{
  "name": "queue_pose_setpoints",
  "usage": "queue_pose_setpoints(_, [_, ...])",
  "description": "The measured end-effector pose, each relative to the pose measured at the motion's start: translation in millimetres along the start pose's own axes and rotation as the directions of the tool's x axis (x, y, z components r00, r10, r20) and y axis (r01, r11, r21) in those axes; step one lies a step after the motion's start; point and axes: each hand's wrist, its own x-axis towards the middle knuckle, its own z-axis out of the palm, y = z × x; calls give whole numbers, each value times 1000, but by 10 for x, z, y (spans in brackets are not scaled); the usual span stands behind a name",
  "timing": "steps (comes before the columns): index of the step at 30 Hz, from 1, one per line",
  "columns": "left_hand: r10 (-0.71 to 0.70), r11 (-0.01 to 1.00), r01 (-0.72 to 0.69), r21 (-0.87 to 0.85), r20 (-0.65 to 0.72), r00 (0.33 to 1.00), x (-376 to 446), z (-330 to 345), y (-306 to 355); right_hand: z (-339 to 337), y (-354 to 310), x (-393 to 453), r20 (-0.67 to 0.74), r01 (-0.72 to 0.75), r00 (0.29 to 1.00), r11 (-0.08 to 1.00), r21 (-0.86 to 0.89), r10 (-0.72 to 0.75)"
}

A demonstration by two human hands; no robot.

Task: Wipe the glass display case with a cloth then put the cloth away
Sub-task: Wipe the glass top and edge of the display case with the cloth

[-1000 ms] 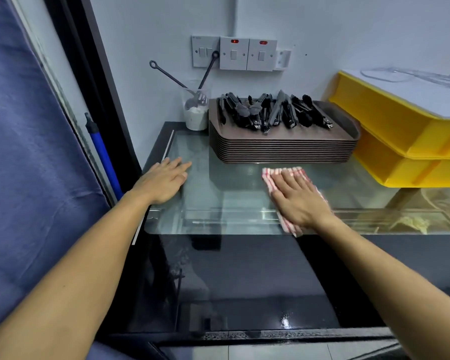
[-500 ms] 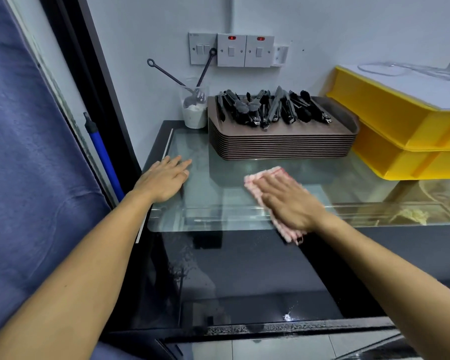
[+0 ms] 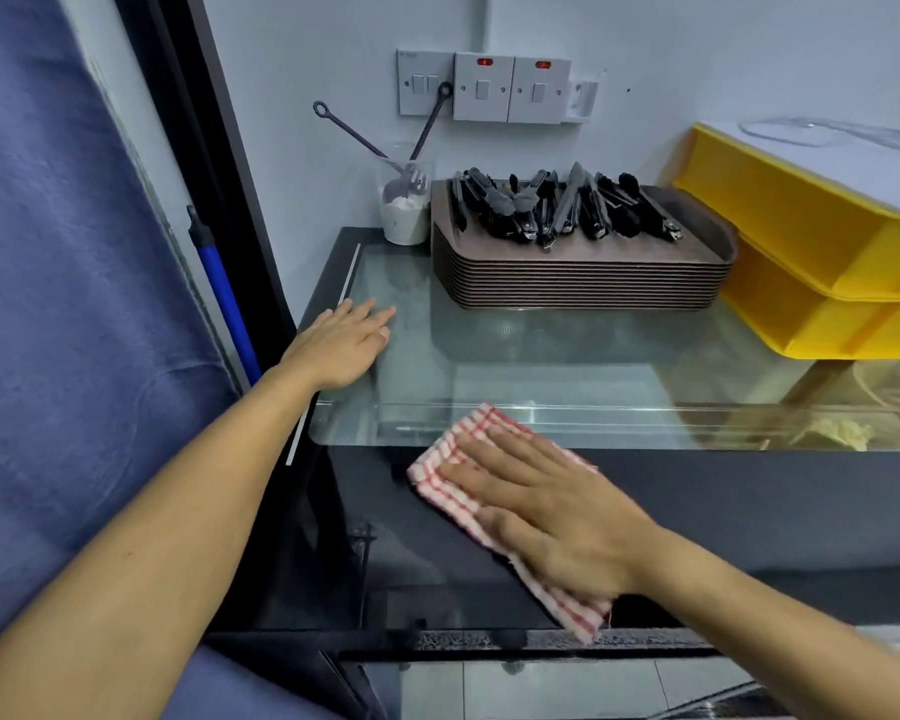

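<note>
Red-and-white checked cloth (image 3: 455, 472) lies flat on the glass display case (image 3: 541, 366), over the dark front slope just below the clear top pane's near edge. Right hand (image 3: 552, 506) sits on it, fingers straight and spread, palm pressing down, not pinching. Left hand (image 3: 341, 343) rests flat at the case's left edge, fingers straight and close together, holding nothing; looks like bracing.

Progress, as a judgement: mid-wipe. Cloth is in contact with the front panel, so wiping is under way there. Can't tell from the glass which areas are already clean; top pane shows reflections only, no clear streak pattern. The back of the top is covered by a stack of brown trays (image 3: 583, 278) loaded with black tongs (image 3: 557, 207), plus a clear cup (image 3: 405, 205) with utensils and yellow bins (image 3: 811, 262) at right, so that part can't be wiped without shifting things.

Left to do: finish whatever of the front and top remains, then put the cloth away. No obvious storage spot for it in view.
</note>
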Motion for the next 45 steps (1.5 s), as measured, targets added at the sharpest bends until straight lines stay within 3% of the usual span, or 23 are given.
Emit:
queue_pose_setpoints(3, [-6,1000,6,-2,3,1000,-1,-21,6,-104,743,149,-68,-229,972,969,-95,223])
queue_pose_setpoints(5, [-7,1000,7,-4,6,1000,8,-15,24,-152,1069,534,-89,-388,920,919,-71,382])
queue_pose_setpoints(8, [-12,1000,12,-19,-2,1000,15,-12,11,-175,948,1225,-75,-477,876,879,24,477])
queue_pose_setpoints(10, [-8,999,7,-32,-9,1000,9,-18,-9,-123,535,1496,-63,-407,910,912,58,410])
queue_pose_setpoints(12, [-3,999,2,-46,-12,1000,-5,-22,-15,-28,41,1397,-52,-232,971,972,41,234])
queue_pose_setpoints(15, [-3,997,1,-71,-22,1000,1,-20,-8,59,-430,679,-30,40,999,999,2,-39])
queue_pose_setpoints(17, [-6,998,4,-59,-29,1000,-5,-9,-10,61,-309,243,-18,57,998,996,61,-56])
queue_pose_setpoints(20, [-14,999,12,-47,-30,999,-12,-6,-5,-31,357,116,-57,-118,992,993,-22,116])
queue_pose_setpoints(23, [-16,999,14,-50,-38,999,-21,-14,23,-108,960,578,-81,-381,923,924,-43,377])
queue_pose_setpoints(27, [-23,998,21,-62,-35,999,-24,-23,22,-156,807,1406,-73,-491,867,870,49,494])
queue_pose_setpoints(29, [-17,997,15,-72,-28,999,-8,-33,5,-110,424,1606,-59,-420,904,906,51,423])
queue_pose_setpoints(32, [-13,995,12,-104,-12,1000,-2,-41,-17,14,-193,1320,-41,-163,986,987,17,163])
queue_pose_setpoints(34, [-9,994,8,-110,-5,1000,-2,-40,-30,74,-485,789,-14,53,998,999,4,-53])
queue_pose_setpoints(36, [-9,996,8,-93,-9,1000,-1,-32,-29,70,-444,312,11,139,990,989,44,-139])
queue_pose_setpoints(39, [-15,996,14,-84,-18,1000,-21,-21,1,-57,239,193,-8,-82,997,997,-3,82])
queue_pose_setpoints(42, [-32,995,27,-98,-48,998,-54,-35,42,-154,878,699,-62,-377,924,926,-12,376])
queue_pose_setpoints(45, [-41,992,33,-123,-61,997,-73,-36,56,-156,856,1303,-77,-482,872,875,38,484])
